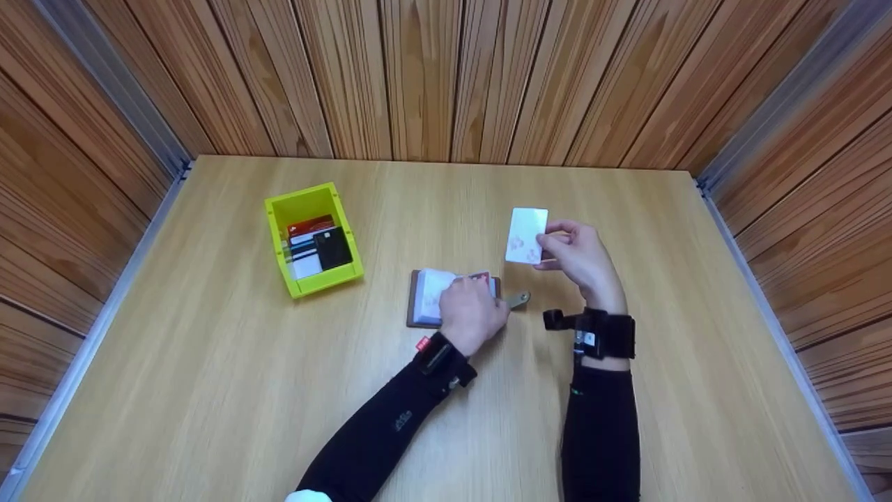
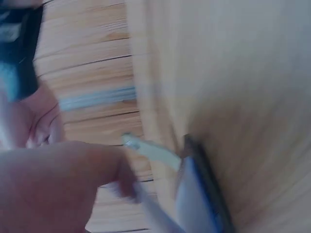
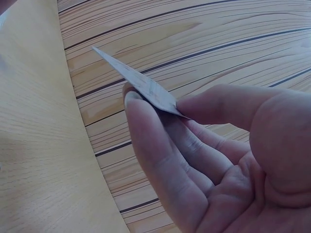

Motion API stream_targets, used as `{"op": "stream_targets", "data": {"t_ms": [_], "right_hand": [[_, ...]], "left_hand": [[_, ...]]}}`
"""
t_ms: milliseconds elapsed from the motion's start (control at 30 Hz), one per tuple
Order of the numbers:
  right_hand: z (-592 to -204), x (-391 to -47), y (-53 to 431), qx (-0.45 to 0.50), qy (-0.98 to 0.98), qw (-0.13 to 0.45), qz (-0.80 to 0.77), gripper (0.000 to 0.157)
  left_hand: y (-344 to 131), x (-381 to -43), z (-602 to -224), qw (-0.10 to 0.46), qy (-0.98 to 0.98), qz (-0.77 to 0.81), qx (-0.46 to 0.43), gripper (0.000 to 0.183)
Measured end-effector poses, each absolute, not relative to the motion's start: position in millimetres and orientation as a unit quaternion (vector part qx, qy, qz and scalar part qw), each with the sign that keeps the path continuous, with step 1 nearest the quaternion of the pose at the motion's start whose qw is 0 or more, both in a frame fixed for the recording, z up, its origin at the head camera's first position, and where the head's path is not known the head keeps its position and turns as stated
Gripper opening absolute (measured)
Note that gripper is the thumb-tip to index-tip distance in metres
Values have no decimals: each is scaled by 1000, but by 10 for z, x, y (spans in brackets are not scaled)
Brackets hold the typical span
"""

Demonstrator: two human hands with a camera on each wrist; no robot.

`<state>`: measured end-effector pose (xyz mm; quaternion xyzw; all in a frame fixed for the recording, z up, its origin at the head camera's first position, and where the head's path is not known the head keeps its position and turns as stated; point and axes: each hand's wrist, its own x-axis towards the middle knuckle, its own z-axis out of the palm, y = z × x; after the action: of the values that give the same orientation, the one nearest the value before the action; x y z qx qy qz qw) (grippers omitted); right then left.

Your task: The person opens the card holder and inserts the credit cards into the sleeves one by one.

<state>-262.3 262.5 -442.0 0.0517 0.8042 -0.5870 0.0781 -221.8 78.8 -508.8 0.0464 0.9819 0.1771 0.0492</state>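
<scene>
A pale card with small pinkish marks is upright in my right hand. The right wrist view shows the card edge-on, pinched between thumb and fingers. An opened card holder with a brown cover and clear sleeve pages lies on the table. My left hand reaches over its right half with curled fingers, hiding much of it. Blurred in the left wrist view, a thumb pinches a raised sleeve page. The holder's clasp strap sticks out to the right.
A lime-green bin stands at the left on the wooden table. Inside are a black card, a red card and several white ones. Wood-plank walls border the table at the back and sides.
</scene>
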Motion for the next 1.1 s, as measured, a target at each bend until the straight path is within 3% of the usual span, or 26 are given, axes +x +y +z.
{"op": "stream_targets", "data": {"t_ms": [200,400,633,733,933,1100], "right_hand": [[-4395,-2637,2620,48,821,86,-562,38],[-4396,-2659,2600,45,823,105,-556,40],[-4455,-2673,2575,45,829,141,-539,49],[-4512,-2677,2532,38,835,167,-523,43],[-4661,-2708,2460,12,836,230,-499,27],[-4747,-2734,2406,11,828,259,-497,22]], "left_hand": [[439,-2348,-4886,151,921,358,36,44],[14,-2512,-4857,137,908,395,12,51],[-358,-2716,-5067,247,807,532,-64,11],[-439,-2765,-5152,273,778,562,-64,16],[-532,-2788,-5213,285,769,570,-47,7],[-558,-2799,-5216,295,768,567,-43,15]]}}
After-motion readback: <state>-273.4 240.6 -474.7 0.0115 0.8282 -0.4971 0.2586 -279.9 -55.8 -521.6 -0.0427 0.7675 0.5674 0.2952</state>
